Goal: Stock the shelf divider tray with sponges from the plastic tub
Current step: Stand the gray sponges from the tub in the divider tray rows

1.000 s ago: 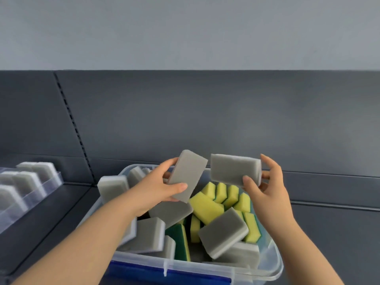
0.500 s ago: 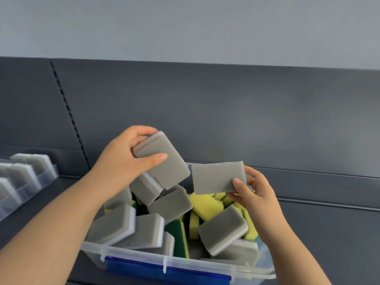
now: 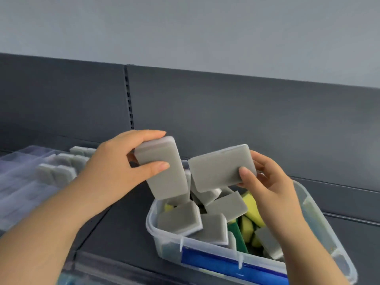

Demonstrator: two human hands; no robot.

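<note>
Bare arms extended forward from the lower corners of the frame, the left forearm (image 3: 43, 233) angled up to the right and the right forearm (image 3: 308, 245) up to the left. The left hand (image 3: 111, 173) gripped a grey sponge (image 3: 164, 177) near its upper end, fingers curled over the top edge, thumb flat on the near face. The right hand (image 3: 273, 182) pinched a second grey sponge (image 3: 218, 169) at its right end, thumb in front, fingers curled behind. The hands were close together but apart.
</note>
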